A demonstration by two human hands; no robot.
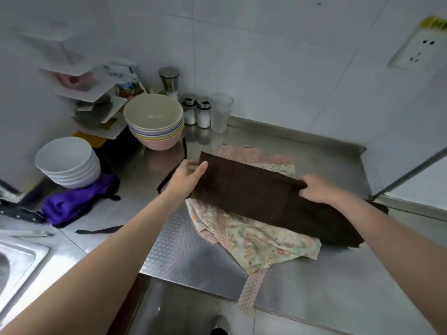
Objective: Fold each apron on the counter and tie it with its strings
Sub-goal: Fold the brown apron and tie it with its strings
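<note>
A single camera rides on the person's head, looking forward and steeply down over both outstretched arms onto the steel table (314,281), close in, facing the tiled wall corner (242,56) behind.

folded apron (266,199) on spread apron (261,240), bowls (154,124) behind left, sink (17,264) far left

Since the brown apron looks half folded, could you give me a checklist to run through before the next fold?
1. Left hand holds the far end of the brown apron: ok.
2. Right hand grips its edge: ok.
3. Brown apron lies flat, no bunching: ok.
4. Brown strings free to tie: cannot tell, they trail past the left hand.
5. Floral apron kept separate: not ok, it lies underneath.
6. Stacked bowls stand apart from the fabric: ok.
</note>
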